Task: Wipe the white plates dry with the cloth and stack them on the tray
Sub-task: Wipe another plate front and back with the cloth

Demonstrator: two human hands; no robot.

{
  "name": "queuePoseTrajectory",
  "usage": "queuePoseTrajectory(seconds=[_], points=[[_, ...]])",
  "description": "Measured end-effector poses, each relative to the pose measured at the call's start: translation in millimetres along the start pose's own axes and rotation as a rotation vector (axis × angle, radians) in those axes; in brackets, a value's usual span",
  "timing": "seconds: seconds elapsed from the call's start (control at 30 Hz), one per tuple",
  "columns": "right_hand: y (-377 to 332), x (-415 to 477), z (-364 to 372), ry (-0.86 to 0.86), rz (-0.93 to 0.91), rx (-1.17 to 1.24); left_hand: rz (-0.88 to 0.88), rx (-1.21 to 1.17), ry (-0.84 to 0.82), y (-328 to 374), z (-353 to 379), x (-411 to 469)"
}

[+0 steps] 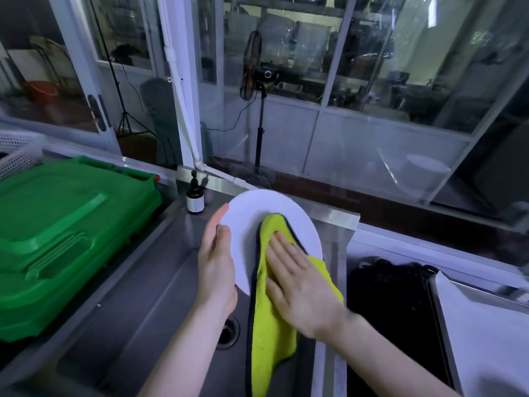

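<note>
A round white plate [257,209] is held tilted above a steel sink [137,305]. My left hand [214,262] grips its left rim, thumb on the front face. A yellow-green cloth [272,333] with a dark edge lies over the plate's lower right and hangs down below it. My right hand [297,279] presses flat on the cloth against the plate, fingers spread. At the far right, a white surface [486,339] with a metal rim shows blurred; I cannot tell whether it is the tray.
A green plastic bin lid [63,230] fills the left side, with a white perforated basket [20,150] behind it. A brown pump bottle [195,196] stands at the sink's back corner. The drain [229,330] is below my left wrist. A dark basin [392,310] lies right of the sink.
</note>
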State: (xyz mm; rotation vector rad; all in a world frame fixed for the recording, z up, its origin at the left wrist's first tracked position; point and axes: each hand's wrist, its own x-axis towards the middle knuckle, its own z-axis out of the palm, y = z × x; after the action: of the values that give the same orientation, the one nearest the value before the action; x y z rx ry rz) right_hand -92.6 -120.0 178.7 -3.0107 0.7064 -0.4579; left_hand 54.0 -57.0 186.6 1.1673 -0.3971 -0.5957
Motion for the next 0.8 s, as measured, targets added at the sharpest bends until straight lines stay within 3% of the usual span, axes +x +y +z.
queuePoseTrajectory(seconds=[0.17,0.33,0.57,0.67,0.8], points=[[-6,47,-3,0.006,0.053,0.092,-0.022,0.015,-0.108,-6,13,-8],[20,55,-16,0.018,0.324,-0.085,0.091,0.036,0.002,11,1,0],[-40,24,-2,0.020,0.006,0.162,0.037,-0.051,-0.064,8,-5,7],[-30,52,-7,0.043,-0.059,0.099,0.019,-0.051,-0.126,3,-3,3],[1,75,-10,0.055,0.150,0.014,0.109,0.045,-0.048,7,-7,3]])
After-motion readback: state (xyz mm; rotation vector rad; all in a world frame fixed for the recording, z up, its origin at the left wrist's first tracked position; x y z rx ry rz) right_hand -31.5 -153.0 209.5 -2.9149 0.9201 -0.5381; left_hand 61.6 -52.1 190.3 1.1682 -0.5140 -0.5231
